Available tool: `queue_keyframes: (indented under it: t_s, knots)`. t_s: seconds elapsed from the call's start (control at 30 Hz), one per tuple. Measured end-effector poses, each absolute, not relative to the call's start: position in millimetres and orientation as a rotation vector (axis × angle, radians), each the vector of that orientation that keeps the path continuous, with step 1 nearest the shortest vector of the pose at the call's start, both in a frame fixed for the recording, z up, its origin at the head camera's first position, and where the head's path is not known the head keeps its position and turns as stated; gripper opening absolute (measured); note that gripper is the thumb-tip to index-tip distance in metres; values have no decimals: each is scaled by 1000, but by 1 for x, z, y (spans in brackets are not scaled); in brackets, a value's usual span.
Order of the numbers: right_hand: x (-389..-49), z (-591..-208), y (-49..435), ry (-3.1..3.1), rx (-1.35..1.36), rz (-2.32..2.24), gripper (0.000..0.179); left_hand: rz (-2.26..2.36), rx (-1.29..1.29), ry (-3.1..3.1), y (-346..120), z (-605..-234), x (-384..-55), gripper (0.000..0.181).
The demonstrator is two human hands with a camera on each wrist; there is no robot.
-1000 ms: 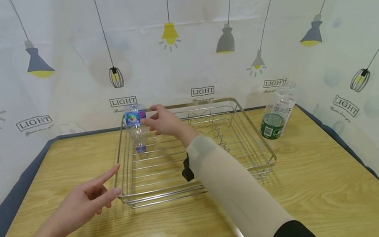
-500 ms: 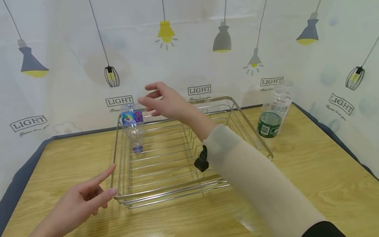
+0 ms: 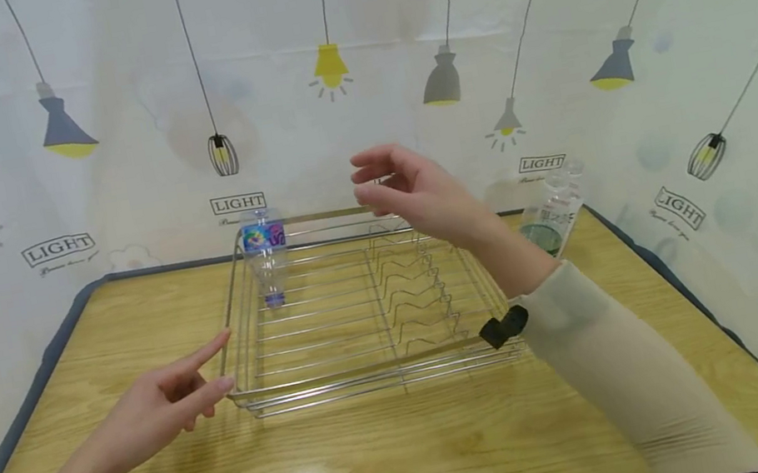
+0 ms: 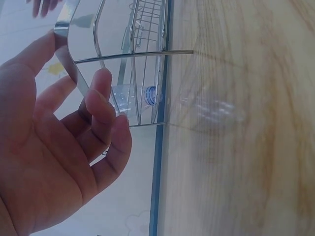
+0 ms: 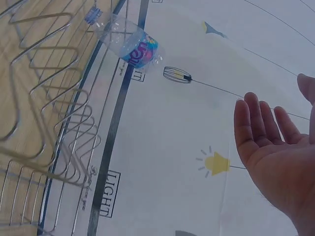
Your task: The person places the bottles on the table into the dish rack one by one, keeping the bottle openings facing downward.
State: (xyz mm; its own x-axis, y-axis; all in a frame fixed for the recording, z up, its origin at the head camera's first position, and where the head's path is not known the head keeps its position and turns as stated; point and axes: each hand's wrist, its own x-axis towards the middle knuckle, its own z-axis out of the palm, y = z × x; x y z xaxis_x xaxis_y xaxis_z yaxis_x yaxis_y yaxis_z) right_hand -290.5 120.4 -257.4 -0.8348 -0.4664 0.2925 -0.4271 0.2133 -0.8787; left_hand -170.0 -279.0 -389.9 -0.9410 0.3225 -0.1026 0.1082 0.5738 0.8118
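The right grip (image 3: 427, 196), fingers loosely bent and empty, is above the rack (image 3: 342, 375); left of it, the purple-labelled bottle (image 3: 267, 256) stands cap-down, long axis near upright, toward the rack's far left. The green-labelled bottle (image 3: 541, 236), partly hidden by the forearm, seems upright beyond the rack's right side, nearer the right grip. The left grip (image 3: 155, 413), half spread, touches the rack's left rim.

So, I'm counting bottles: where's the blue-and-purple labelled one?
In the head view, the bottle sits cap-down inside the wire rack, toward back left.
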Motion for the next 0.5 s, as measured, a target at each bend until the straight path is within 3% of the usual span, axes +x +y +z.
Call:
queue_keyframes:
  t_s: [0.5]
  knots:
    - [-258,-291,213,2607,-844,-1686,41,1308,366,2574,-277,-389,-167,67]
